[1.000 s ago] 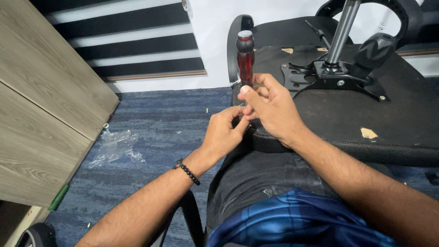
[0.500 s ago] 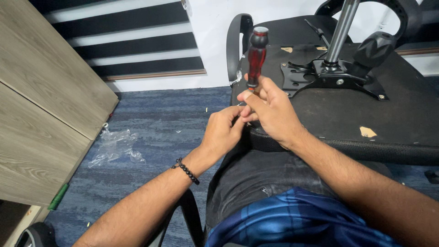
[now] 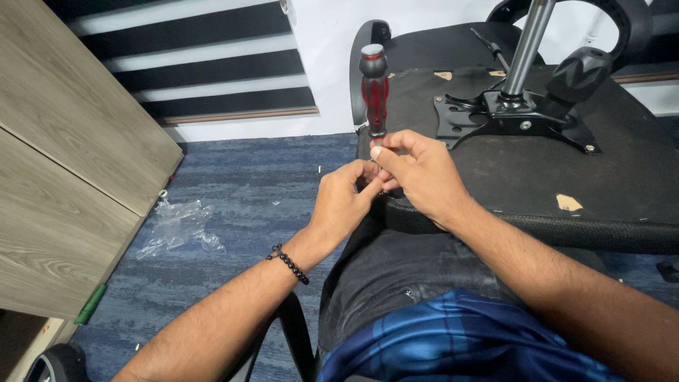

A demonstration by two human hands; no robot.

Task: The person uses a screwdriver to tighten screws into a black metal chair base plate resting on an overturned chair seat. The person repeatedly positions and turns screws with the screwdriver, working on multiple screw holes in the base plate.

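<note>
The right hand pinches the lower end of a screwdriver with a translucent red handle and black cap, its fingers closed narrowly around the shaft just below the handle, so the tool stands nearly upright above the knuckles. The left hand meets it from below, fingertips curled in and touching the right hand's fingers at the same spot; whether it grips the shaft or something small there is hidden by the fingers. A black beaded bracelet circles the left wrist. Both hands sit at the near edge of an overturned black office chair seat, whose underside faces up and carries a black metal mounting plate with a silver gas-lift column rising from it. On the blue carpet floor to the left lies a crumpled clear plastic wrapper, near a light wood-grain cabinet panel.
</note>
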